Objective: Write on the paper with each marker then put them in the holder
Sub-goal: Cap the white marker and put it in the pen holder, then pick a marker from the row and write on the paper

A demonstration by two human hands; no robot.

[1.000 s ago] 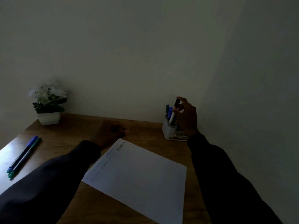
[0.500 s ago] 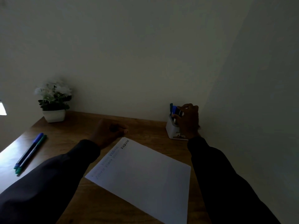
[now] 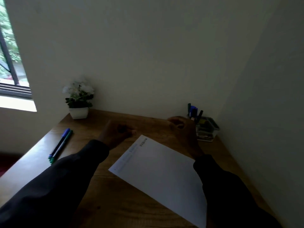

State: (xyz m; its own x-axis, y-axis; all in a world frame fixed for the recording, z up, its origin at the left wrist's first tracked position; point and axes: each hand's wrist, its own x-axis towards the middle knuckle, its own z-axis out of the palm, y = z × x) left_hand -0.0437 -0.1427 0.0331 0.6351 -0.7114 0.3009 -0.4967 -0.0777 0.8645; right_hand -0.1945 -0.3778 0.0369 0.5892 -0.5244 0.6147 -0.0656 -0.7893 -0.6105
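Note:
A white sheet of paper (image 3: pixel 161 168) lies at an angle on the wooden desk (image 3: pixel 115 203), with several written words near its far corner. The holder (image 3: pixel 208 129) stands at the back right by the wall, with a blue marker (image 3: pixel 192 111) and dark markers upright in it. My right hand (image 3: pixel 182 129) hovers just left of the holder, fingers loosely curled, holding nothing. My left hand (image 3: pixel 116 131) rests on the desk by the paper's far corner, fingers curled. A blue marker (image 3: pixel 61 139) and a green marker (image 3: pixel 63 145) lie side by side at the desk's left edge.
A small white pot of white flowers (image 3: pixel 79 100) stands at the back left corner. A window (image 3: pixel 11 63) is on the left wall. Walls close the desk at the back and on the right.
My right hand let go of the dark marker in the holder and drew back to the left, empty. The view swung left, bringing the window into sight. My left hand stayed put.

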